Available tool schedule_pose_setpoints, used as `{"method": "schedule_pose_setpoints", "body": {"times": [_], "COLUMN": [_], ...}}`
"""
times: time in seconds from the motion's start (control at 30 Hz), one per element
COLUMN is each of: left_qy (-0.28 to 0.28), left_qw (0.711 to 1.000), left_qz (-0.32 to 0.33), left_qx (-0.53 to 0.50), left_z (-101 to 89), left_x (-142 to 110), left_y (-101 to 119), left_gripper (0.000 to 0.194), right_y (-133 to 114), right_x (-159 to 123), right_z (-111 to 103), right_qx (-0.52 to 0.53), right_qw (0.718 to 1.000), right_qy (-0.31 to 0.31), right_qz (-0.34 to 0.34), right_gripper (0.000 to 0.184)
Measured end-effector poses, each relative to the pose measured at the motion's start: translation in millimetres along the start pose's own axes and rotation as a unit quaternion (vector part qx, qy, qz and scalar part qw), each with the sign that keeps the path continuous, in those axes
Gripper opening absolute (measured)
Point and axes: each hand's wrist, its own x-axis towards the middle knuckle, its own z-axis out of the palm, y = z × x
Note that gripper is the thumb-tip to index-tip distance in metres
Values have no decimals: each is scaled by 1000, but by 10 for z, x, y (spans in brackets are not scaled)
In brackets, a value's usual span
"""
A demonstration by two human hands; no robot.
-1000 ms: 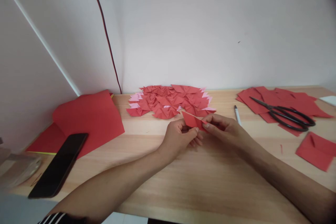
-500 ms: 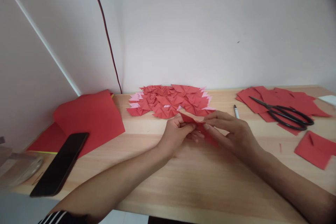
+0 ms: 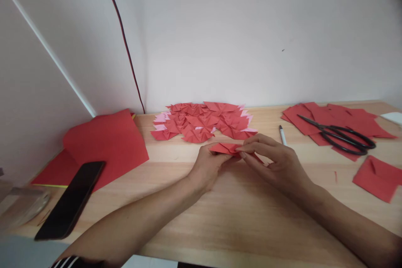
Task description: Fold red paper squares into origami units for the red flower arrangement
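Between my two hands, just above the table, is a piece of folded red paper (image 3: 225, 148). My left hand (image 3: 209, 165) grips its left part from below, with the fingertips partly hidden under the paper. My right hand (image 3: 273, 157) pinches the right part between thumb and index finger. Creases show on the paper's upper face. Just behind the hands lies a spread of folded red and pink paper pieces (image 3: 201, 121), in overlapping rows against the wall.
Black-handled scissors (image 3: 342, 136) rest on a pile of red paper squares (image 3: 354, 119) at right. Near them lie a pen (image 3: 282, 135) and a loose red square (image 3: 377, 180). At left, a black phone (image 3: 70, 201) overlaps large red sheets (image 3: 106, 146). The wooden table (image 3: 245, 226) meets the wall.
The red paper has tipped from a steep slant to lying flatter, showing its creased upper face. My left fingers have moved beneath it; my right hand keeps its pinch, slightly shifted left.
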Motion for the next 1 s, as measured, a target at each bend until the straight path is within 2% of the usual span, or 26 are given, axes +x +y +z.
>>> {"method": "schedule_pose_setpoints", "body": {"times": [0.1,0.17,0.33,0.4,0.53,0.67,0.77,0.9,1.0], "left_qy": [-41,-48,13,20,32,56,48,53,54], "left_qw": [998,998,999,999,997,994,994,993,994], "left_qz": [-24,-35,-28,-41,-44,-11,13,-1,2], "left_qx": [29,30,7,12,54,94,98,105,93], "left_z": [-1,-2,0,5,16,13,15,31,41], "left_x": [-14,-18,-7,-8,-17,-10,-9,-22,-27], "left_y": [-17,-26,-38,-35,-11,8,12,12,14], "left_gripper": [29,29,24,25,25,15,16,18,22], "right_y": [-2,-9,16,38,33,-12,-11,22,17], "right_x": [13,23,31,33,44,48,44,34,26], "right_z": [-17,-31,-38,-27,-12,-4,17,43,48], "right_qx": [13,24,16,12,29,56,50,38,43], "right_qw": [1000,999,992,988,985,985,986,985,986], "right_qy": [5,-3,-2,9,3,-31,-45,-33,-27], "right_qz": [9,21,128,154,167,162,156,165,160], "right_gripper": [12,13,16,17,18,14,18,28,21]}}
